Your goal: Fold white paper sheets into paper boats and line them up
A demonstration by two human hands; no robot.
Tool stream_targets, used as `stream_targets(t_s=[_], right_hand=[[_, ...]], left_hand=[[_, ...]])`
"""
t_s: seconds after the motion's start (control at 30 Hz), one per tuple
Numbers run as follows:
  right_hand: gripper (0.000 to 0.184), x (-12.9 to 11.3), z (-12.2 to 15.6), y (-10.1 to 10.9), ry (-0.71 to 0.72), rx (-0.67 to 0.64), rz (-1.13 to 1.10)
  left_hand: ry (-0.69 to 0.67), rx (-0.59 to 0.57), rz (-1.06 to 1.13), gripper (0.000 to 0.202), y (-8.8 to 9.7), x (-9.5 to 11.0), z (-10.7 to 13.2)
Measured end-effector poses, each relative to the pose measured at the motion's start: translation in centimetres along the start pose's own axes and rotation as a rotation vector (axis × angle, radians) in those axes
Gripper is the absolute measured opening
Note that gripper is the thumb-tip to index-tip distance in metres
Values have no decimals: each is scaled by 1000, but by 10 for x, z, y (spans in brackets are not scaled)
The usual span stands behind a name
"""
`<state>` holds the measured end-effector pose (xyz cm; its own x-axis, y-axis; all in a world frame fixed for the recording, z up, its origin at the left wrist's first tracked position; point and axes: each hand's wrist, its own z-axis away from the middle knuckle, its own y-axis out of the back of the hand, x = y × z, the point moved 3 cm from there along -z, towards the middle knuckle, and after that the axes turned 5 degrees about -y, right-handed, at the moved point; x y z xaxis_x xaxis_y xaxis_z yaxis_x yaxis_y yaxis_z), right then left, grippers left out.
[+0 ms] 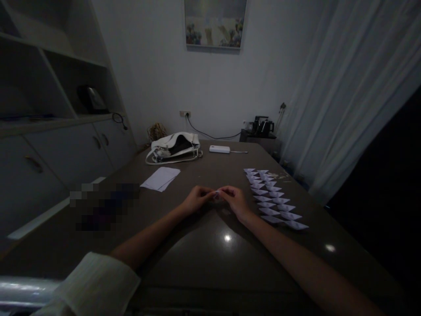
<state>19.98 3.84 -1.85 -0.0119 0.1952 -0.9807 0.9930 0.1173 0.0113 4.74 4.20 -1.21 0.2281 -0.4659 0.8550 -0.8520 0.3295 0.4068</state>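
My left hand (197, 199) and my right hand (235, 201) meet over the middle of the dark table. Between their fingertips they pinch a small piece of folded white paper (216, 194), mostly hidden by the fingers. Both hands are closed on it. To the right of my right hand stand two rows of folded paper boats (270, 197), running away from me. A small stack of white paper sheets (160, 179) lies flat beyond my left hand, to the left.
A white handbag (176, 147) lies at the table's far left, with a white power bank (219, 149) and short cable beside it. Small scraps (279, 176) lie near the right edge. A blurred-out patch (107, 206) covers something at left. Cabinets (70, 147) line the left wall.
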Motion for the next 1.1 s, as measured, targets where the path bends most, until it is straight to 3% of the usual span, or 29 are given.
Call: stream_targets(t_s=[0.3, 0.9, 1.1], right_hand=[[16, 7, -4, 6, -52, 126, -33], [13, 6, -4, 7, -82, 148, -46], [14, 7, -5, 8, -94, 161, -61]], left_hand=[[138, 25, 24, 51, 3, -14, -1], [157, 13, 55, 57, 3, -12, -2], [113, 121, 49, 60, 8, -11, -4]])
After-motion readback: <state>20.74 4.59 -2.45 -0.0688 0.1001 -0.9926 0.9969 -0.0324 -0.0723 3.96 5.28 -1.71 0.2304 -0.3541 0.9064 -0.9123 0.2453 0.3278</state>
